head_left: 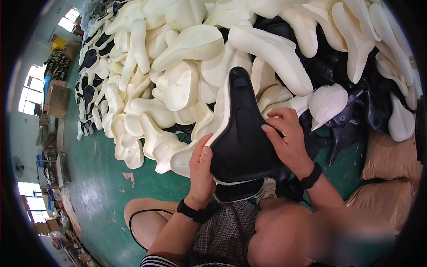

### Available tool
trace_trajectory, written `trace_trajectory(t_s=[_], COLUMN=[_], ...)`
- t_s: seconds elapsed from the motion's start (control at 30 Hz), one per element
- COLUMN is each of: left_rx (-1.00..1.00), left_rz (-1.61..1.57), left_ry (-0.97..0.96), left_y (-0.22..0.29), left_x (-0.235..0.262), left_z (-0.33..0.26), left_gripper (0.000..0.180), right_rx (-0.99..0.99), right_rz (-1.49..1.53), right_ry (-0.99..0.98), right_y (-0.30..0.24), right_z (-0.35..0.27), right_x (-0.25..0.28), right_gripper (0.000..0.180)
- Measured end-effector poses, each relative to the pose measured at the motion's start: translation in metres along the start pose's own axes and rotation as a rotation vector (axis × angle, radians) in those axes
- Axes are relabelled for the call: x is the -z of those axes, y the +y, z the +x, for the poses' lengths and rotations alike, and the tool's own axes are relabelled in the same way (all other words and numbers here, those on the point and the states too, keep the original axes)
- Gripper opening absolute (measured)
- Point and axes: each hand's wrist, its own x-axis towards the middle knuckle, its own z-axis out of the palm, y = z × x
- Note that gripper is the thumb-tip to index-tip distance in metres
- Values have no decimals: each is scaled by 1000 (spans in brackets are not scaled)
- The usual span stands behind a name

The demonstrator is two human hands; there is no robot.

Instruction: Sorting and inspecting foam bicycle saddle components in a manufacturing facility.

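Observation:
Upright in front of me is a bicycle saddle (243, 142), its black shell side facing me and a white foam rim showing along its left edge. The narrow nose points away, and the wide end is toward my lap. My left hand (202, 171) is closed on the wide end's left edge, thumb on the near side. At the right edge, my right hand (287, 138) has bent fingers and its thumb against the shell; some fingertips are hidden. Another black saddle piece with a pale rim (238, 191) lies below it, close to my lap.
A large heap of cream foam saddle pads (187, 49) fills the far side, with black plastic shells (349, 115) among them at right. Brown sacks (391, 155) are stacked at the right. Cardboard boxes (58, 101) stand along the left wall on the green floor (102, 178).

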Motion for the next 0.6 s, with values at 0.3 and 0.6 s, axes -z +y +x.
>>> trace_trajectory(t_s=[0.3,0.6], left_rx=[101,234], left_rz=[-201,-448], left_ry=[75,-35], left_y=[-8,-21], left_x=[19,30], left_z=[23,29], left_gripper=[57,48], right_rx=[-376,-745], right_rz=[250,637], right_ry=[-142,-126], right_y=[16,29], right_z=[-4,-42], right_x=[-29,-34], right_gripper=[38,46])
